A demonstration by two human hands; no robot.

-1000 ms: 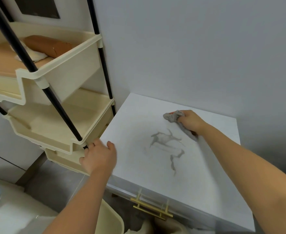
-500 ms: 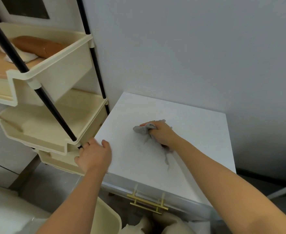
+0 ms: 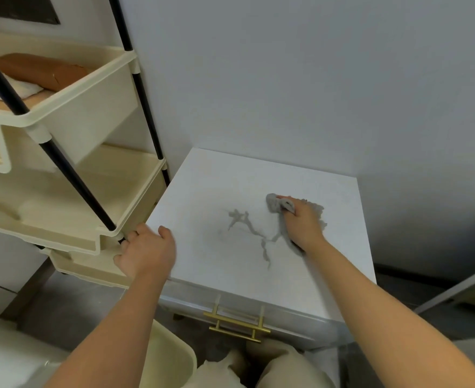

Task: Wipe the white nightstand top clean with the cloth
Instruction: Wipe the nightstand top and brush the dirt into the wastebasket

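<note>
Grey cloth (image 3: 279, 204) sits bunched on the white nightstand top (image 3: 202, 191), right of centre toward the back, pressed down under the right hand (image 3: 302, 222), which is clenched around it; a wad sticks out past the fingertips on the left and a frayed edge shows behind the knuckles, with a strip trailing under the palm toward the wrist. Just left and in front of the cloth, a branching grey smear (image 3: 247, 231) runs across the middle of the top and tails off toward the front edge, so the surface is not clean yet; judged as mid-wipe. The left hand (image 3: 146, 253) lies open-fingered over the front-left corner of the top, fingers curled over the edge, holding nothing, likely bracing. Beside it stands a cream tiered cart (image 3: 71, 197), near-touching that corner. Below the front edge is a drawer with a gold handle (image 3: 237, 324). Risks: the cloth looks already grey, so another pass may spread the mark instead of lifting it; the bunched grip gives a small contact patch, easy to miss the thin tail near the front; a hard sweep left could knock the bracing hand or the cart.
</note>
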